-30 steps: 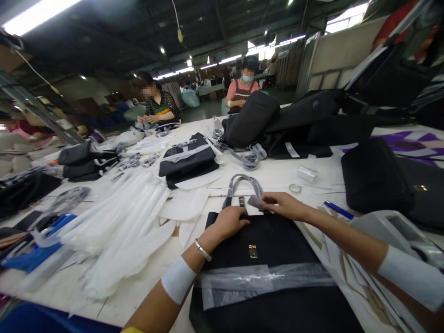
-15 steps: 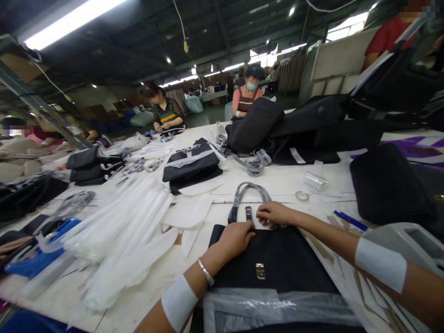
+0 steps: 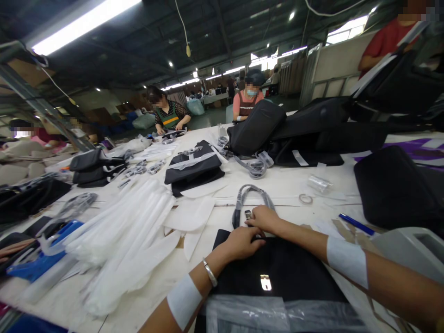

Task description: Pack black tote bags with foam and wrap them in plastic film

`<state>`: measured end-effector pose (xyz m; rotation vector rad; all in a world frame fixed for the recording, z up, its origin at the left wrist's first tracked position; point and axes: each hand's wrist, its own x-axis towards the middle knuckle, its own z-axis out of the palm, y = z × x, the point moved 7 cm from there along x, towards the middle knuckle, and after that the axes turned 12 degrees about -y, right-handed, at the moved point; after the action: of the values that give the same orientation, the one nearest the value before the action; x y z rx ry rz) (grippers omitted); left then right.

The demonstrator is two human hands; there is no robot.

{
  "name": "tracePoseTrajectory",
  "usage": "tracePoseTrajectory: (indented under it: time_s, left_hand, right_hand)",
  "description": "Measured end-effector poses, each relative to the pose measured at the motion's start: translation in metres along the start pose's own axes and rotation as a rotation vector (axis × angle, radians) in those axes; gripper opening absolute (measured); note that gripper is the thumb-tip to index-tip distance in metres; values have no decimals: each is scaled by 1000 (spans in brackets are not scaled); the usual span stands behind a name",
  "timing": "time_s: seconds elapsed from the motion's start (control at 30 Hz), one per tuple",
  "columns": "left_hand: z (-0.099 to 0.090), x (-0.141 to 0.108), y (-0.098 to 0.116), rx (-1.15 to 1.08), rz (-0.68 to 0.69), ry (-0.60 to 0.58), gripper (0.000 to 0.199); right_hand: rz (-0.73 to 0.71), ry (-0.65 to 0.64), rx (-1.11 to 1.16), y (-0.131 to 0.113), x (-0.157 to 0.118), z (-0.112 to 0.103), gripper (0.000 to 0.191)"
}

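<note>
**Fingers Half Hidden at Black Bag (image 3: 294, 263)**

It lies on the table (image 3: 286, 182), lower end cut off. The left hand (image 3: 243, 243) bends over its top edge, the right hand (image 3: 265, 219) arches by the buckle (image 3: 248, 214); I can't tell either grip.

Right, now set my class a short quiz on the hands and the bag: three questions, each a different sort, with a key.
1. True or false: the left hand rests on the black bag.
2. Which of these is fixed to the bag? A: a blue pen. B: a metal clasp. C: a purple sheet.
3. Fill the gap: the hand nearer the buckle is the ____ one.

Key: 1 true; 2 B; 3 right.
</note>
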<state>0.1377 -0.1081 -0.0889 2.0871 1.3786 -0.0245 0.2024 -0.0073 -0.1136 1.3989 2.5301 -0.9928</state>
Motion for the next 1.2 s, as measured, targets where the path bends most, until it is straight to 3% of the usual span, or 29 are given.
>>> tracePoseTrajectory:
  time_s: [0.2, 0.3, 0.43, 0.6, 0.67, 0.77, 0.87, 0.93, 1.0, 1.07, 1.13, 1.2]
  left_hand:
    - [6, 0, 0, 39, -13, -74, 35]
    - [6, -1, 1, 29, -33, -50, 36]
    - [-1, -14, 4, 0, -50, 57, 33]
    - [-20, -52, 17, -12, 81, 172, 48]
    - [-28, -64, 16, -67, 143, 210, 35]
    - [-44, -71, 1, -136, 62, 356, 26]
    - [-57, -69, -7, -153, 33, 510, 56]
    - [-57, -62, 1, -148, 127, 504, 68]
    - [-51, -54, 10, -161, 196, 430, 53]
    - [-45, -50, 13, -214, 178, 386, 29]
    - [-43, -52, 11, -284, 119, 411, 20]
    - [-44, -59, 9, -326, 89, 484, 23]
  right_hand:
    - [-31, -104, 245, 1, 5, 13, 26]
    - [-55, -90, 418, -3, 0, 11, 20]
    - [-141, -52, 601, -14, -26, 1, 34]
    - [-432, 32, 786, -24, -73, -19, 33]
    - [-434, 25, 837, -22, -82, -20, 31]
    - [-380, -27, 976, -20, -85, -15, 33]
    - [-367, -152, 1090, -30, -90, -7, 35]
    - [-388, -280, 1077, -43, -99, -1, 35]
    - [-412, -428, 987, -55, -113, 4, 34]
    - [-426, -524, 850, -58, -128, 6, 34]
    - [-418, -464, 675, -50, -139, 1, 36]
    - [-415, -318, 467, -38, -149, -7, 36]
